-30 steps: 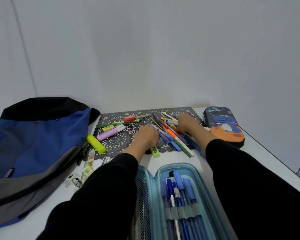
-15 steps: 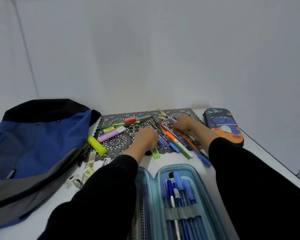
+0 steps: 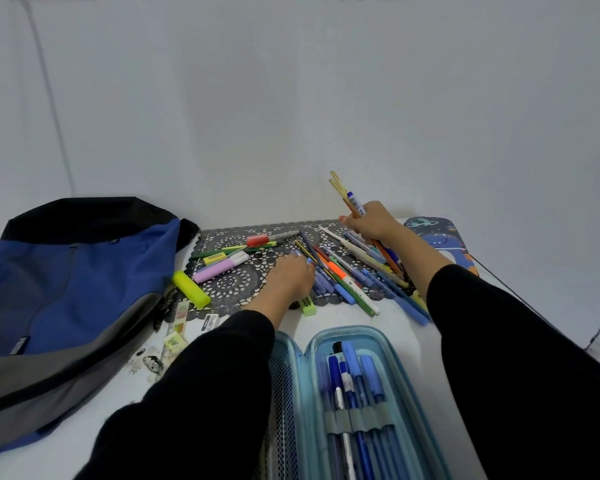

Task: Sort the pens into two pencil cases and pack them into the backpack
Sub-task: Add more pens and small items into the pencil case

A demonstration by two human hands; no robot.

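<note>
Several pens (image 3: 354,203) bunched in right grip (image 3: 374,225); left grip (image 3: 290,277) resting on pile (image 3: 343,277)

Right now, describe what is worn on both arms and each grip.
The left sleeve and right sleeve are long, plain and black, ending at the wrists. The left grip and right grip are bare hands; no gloves or watch show.

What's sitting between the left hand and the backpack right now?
Head view: a pink highlighter and a yellow highlighter lie between the left hand and the backpack, the pink on the lace mat, the yellow at its edge.
</note>
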